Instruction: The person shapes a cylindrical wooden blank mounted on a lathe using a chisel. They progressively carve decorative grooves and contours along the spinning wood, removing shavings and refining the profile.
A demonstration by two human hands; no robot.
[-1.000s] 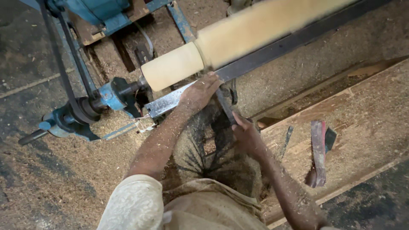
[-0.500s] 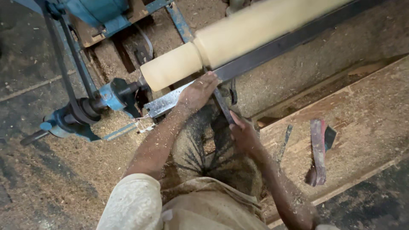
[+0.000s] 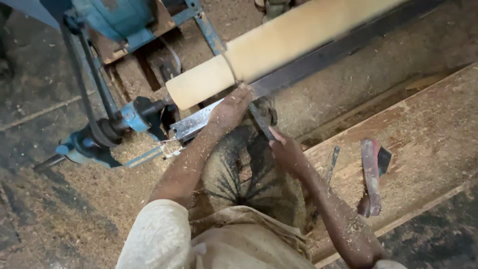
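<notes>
Two hands work at a lathe. At the left sits a blue drive [image 3: 99,134] with its belt. Next comes the left hand [image 3: 230,109], fingers pressed together over a flat metal rest [image 3: 194,124], just under the pale wooden cylinder [image 3: 279,42], whose long axis climbs to the upper right. The right hand [image 3: 286,152], fingers clamped round a chisel [image 3: 261,122], points it up at the wood. A red-handled tool [image 3: 371,174] lies on the plank [image 3: 428,119].
</notes>
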